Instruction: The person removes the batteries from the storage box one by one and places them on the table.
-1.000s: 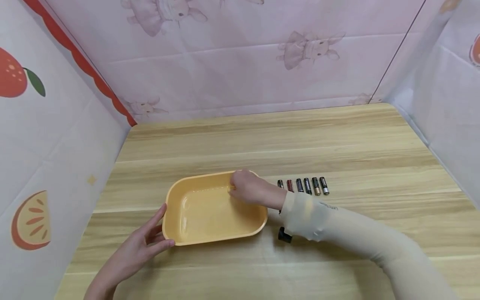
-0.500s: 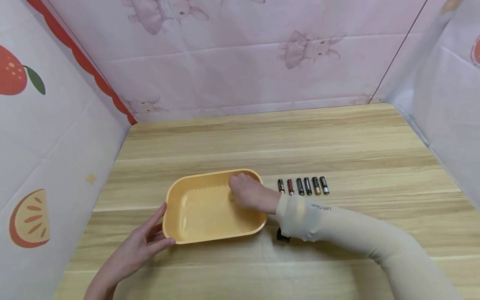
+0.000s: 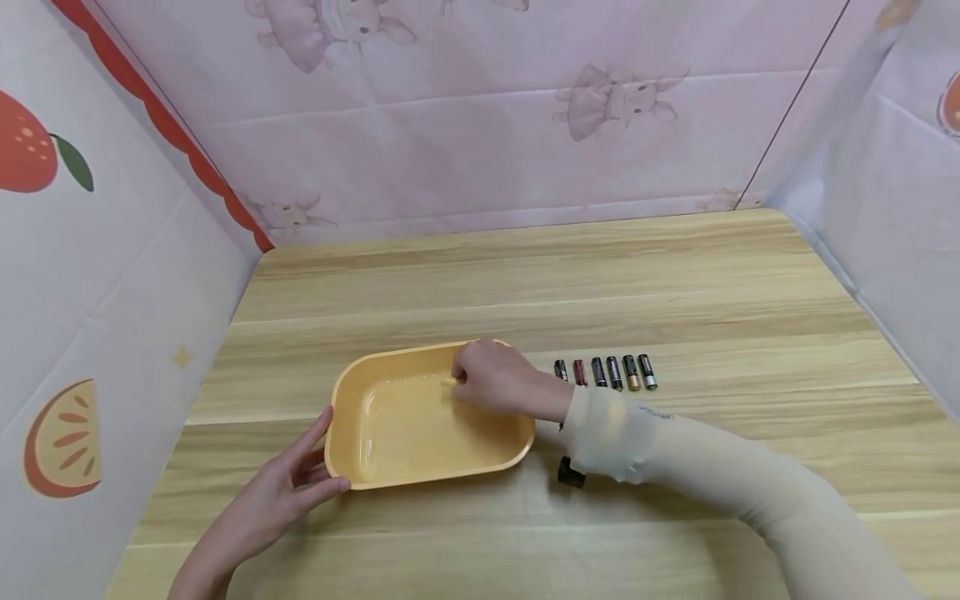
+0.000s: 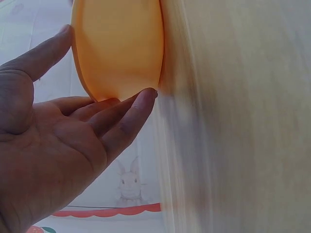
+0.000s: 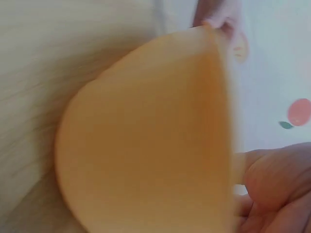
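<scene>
A yellow plastic basin (image 3: pixel 420 429) stands on the wooden table. My left hand (image 3: pixel 273 492) holds its left end, the thumb and fingers spread round the wall; in the left wrist view the fingertips (image 4: pixel 146 99) touch the basin's outside. Inside the basin, near its far right part, my right hand (image 3: pixel 498 379) is curled. A small pale yellow piece (image 3: pixel 448 382) sticks out from its fingers; its kind is too hidden to tell. The right wrist view is blurred by the basin wall (image 5: pixel 146 136), which covers most of the right hand (image 5: pixel 282 184).
Several batteries (image 3: pixel 615 372) lie in a row on the table (image 3: pixel 525 275) right of the basin, partly behind the right forearm (image 3: pixel 675 442) in a pale sleeve. Beside the cuff is a small black piece (image 3: pixel 572 472). Patterned sheets (image 3: pixel 480 158) hang around the table.
My right hand has shifted slightly back and forth inside the basin. The pale yellow piece now shows farther left of its fingers. My left hand and the basin have stayed put.
</scene>
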The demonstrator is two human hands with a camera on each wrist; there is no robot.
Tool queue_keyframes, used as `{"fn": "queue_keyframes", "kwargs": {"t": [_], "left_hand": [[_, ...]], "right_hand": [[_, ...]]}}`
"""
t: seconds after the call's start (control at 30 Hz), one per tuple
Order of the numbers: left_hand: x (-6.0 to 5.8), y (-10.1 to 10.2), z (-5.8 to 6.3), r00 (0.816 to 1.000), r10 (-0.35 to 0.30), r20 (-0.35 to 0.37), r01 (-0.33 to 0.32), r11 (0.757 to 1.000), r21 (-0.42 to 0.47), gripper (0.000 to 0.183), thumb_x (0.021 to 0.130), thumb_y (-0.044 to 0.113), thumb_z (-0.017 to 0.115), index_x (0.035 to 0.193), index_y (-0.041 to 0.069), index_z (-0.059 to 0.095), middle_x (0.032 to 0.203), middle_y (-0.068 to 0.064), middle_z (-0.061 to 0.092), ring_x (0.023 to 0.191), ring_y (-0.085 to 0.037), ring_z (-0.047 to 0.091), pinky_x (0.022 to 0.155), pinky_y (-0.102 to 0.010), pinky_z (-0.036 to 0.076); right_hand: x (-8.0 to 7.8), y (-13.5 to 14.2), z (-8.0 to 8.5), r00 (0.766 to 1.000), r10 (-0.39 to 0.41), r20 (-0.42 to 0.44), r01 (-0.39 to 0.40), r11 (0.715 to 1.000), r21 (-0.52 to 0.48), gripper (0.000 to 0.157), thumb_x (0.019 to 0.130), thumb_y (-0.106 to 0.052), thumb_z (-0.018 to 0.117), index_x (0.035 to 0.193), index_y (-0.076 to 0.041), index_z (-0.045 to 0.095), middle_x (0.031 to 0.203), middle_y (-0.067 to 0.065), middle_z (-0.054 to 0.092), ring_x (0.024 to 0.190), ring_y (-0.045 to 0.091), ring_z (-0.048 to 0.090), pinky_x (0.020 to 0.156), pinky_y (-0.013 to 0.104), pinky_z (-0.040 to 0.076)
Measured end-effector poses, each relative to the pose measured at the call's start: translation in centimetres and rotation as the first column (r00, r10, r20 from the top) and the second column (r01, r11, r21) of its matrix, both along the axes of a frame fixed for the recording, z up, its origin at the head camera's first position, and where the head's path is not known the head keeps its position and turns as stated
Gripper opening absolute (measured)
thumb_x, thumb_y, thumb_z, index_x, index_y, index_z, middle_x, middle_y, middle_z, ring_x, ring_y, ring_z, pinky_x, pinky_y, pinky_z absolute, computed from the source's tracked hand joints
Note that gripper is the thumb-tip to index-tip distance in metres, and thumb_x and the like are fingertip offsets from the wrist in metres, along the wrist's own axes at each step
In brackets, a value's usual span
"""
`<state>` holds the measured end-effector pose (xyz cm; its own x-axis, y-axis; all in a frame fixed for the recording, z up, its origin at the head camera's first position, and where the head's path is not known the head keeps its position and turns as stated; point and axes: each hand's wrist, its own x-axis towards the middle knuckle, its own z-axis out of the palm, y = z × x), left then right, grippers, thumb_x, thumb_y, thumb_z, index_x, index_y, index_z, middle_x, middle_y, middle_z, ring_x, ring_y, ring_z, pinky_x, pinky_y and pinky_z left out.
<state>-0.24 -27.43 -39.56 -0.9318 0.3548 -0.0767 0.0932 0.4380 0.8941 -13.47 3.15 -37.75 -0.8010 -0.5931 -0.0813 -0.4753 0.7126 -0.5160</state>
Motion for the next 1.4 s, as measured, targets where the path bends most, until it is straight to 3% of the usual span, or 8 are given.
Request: {"fn": "queue_keyframes", "kwargs": {"t": [0.13, 0.23, 0.43, 0.57, 1.03, 1.27, 1.4], "left_hand": [[0.0, 0.0, 0.1, 1.000, 0.001, 0.003, -0.001, 1.000, -0.003, 0.092, 0.095, 0.008, 0.076, 0.164, 0.000, 0.015, 0.155, -0.037, 0.034, 0.121, -0.030, 0.062, 0.089, -0.021, 0.057], [-0.1, 0.0, 0.1, 1.000, 0.006, 0.012, -0.006, 1.000, -0.004, 0.092, 0.095, 0.008, 0.076, 0.164, 0.001, 0.015, 0.157, -0.036, 0.032, 0.122, -0.031, 0.061, 0.090, -0.021, 0.056], [-0.1, 0.0, 0.2, 1.000, 0.009, 0.026, -0.009, 1.000, 0.001, 0.093, 0.095, 0.008, 0.075, 0.164, 0.001, 0.014, 0.157, -0.036, 0.032, 0.122, -0.030, 0.060, 0.091, -0.021, 0.056], [-0.1, 0.0, 0.2, 1.000, 0.007, 0.022, -0.007, 1.000, 0.011, 0.093, 0.095, 0.007, 0.076, 0.164, 0.000, 0.014, 0.155, -0.037, 0.034, 0.122, -0.026, 0.061, 0.090, -0.022, 0.057], [0.1, -0.1, 0.0, 1.000, 0.005, 0.022, -0.006, 1.000, 0.023, 0.092, 0.095, 0.007, 0.075, 0.164, 0.000, 0.015, 0.159, -0.036, 0.028, 0.122, -0.021, 0.061, 0.090, -0.021, 0.057], [0.1, -0.2, 0.1, 1.000, 0.001, 0.006, -0.001, 1.000, 0.020, 0.091, 0.095, 0.007, 0.075, 0.164, 0.002, 0.015, 0.158, -0.036, 0.031, 0.119, -0.008, 0.061, 0.089, -0.021, 0.057], [0.1, -0.2, 0.1, 1.000, 0.005, 0.011, -0.006, 1.000, 0.014, 0.091, 0.095, 0.007, 0.075, 0.164, 0.003, 0.015, 0.159, -0.035, 0.029, 0.120, -0.014, 0.061, 0.090, -0.021, 0.056]], "right_hand": [[0.0, 1.0, 1.8, 0.997, -0.024, 0.076, 0.032, 0.993, -0.110, 0.015, 0.089, -0.008, 0.071, 0.075, -0.012, 0.067, 0.065, -0.007, 0.051, 0.056, 0.006, 0.044, 0.049, 0.019, 0.035], [0.0, 2.1, 3.2, 0.994, -0.026, 0.107, 0.048, 0.978, -0.205, 0.004, 0.091, -0.008, 0.070, 0.088, -0.007, 0.072, 0.071, -0.001, 0.063, 0.055, 0.009, 0.055, 0.054, 0.019, 0.043], [0.1, 4.6, 5.7, 0.993, -0.069, 0.098, 0.099, 0.931, -0.351, 0.006, 0.091, -0.006, 0.071, 0.096, -0.003, 0.075, 0.080, 0.000, 0.070, 0.072, 0.011, 0.062, 0.067, 0.023, 0.053], [0.4, 6.1, 6.9, 0.992, -0.100, 0.080, 0.124, 0.904, -0.410, 0.007, 0.091, -0.005, 0.073, 0.096, -0.002, 0.076, 0.081, 0.002, 0.070, 0.075, 0.014, 0.061, 0.065, 0.024, 0.053], [1.3, 10.7, 9.5, 0.976, -0.212, 0.055, 0.217, 0.898, -0.382, 0.011, 0.096, -0.013, 0.073, 0.104, -0.006, 0.077, 0.088, 0.003, 0.072, 0.082, 0.018, 0.063, 0.070, 0.026, 0.055], [1.9, 12.5, 10.8, 0.963, -0.263, 0.058, 0.265, 0.888, -0.375, 0.016, 0.098, -0.018, 0.071, 0.107, -0.006, 0.076, 0.094, 0.005, 0.072, 0.087, 0.019, 0.064, 0.075, 0.023, 0.054], [2.1, 13.4, 11.1, 0.953, -0.296, 0.058, 0.297, 0.887, -0.354, 0.018, 0.099, -0.021, 0.071, 0.108, -0.007, 0.076, 0.095, 0.004, 0.071, 0.089, 0.019, 0.063, 0.075, 0.023, 0.053]]}}
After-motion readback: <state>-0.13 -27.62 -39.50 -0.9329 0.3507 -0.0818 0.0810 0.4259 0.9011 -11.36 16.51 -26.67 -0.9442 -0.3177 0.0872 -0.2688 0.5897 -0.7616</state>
